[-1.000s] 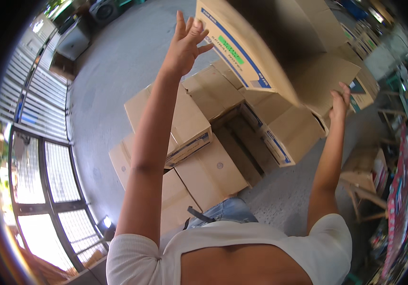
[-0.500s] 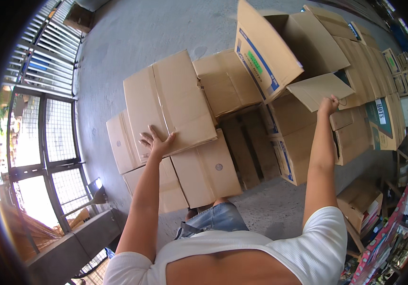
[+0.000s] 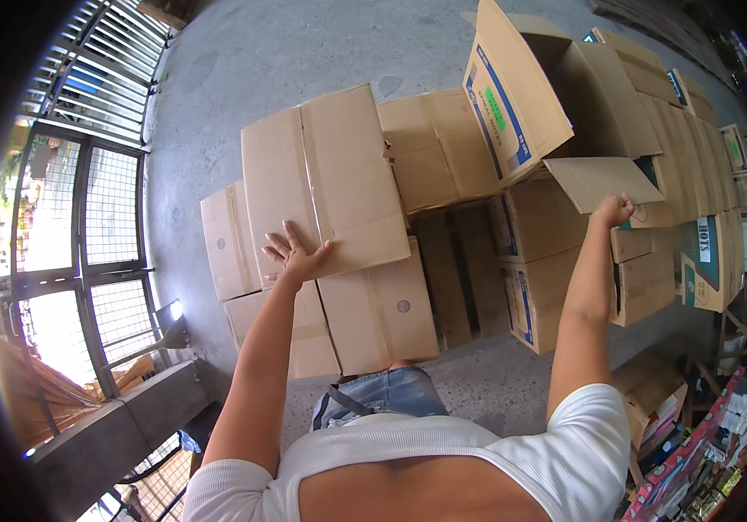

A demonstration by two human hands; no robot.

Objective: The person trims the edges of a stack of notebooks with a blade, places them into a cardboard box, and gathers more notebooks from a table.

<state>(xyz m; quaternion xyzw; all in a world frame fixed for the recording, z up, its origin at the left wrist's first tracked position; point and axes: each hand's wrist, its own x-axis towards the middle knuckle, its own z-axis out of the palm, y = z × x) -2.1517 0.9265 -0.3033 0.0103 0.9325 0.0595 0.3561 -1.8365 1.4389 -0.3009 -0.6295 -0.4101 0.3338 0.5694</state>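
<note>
My left hand [image 3: 297, 254] lies with fingers spread on top of a taped cardboard box [image 3: 325, 174], near its front edge. That box rests across other taped cardboard boxes [image 3: 378, 313]. On the right, an open cardboard box [image 3: 613, 96] sits on the stack. Its tall printed flap [image 3: 512, 104] with a blue stripe and green mark stands up on the left. My right hand [image 3: 614, 210] is closed at the edge of its near flap [image 3: 604, 180], which slopes outward. A thin dark loop shows beside the fist; what it belongs to is unclear.
More boxes [image 3: 691, 157] are lined up at the right. A barred metal gate [image 3: 86, 209] stands on the left, above a low concrete ledge [image 3: 117, 426]. At lower right are an open carton [image 3: 647, 383] and a cluttered pink-edged table [image 3: 691, 452]. Grey concrete floor [image 3: 243, 61] lies beyond the boxes.
The view has turned slightly, so the boxes appear shifted right. My right hand and the near flap sit a little lower. My left hand stays flat on the same box.
</note>
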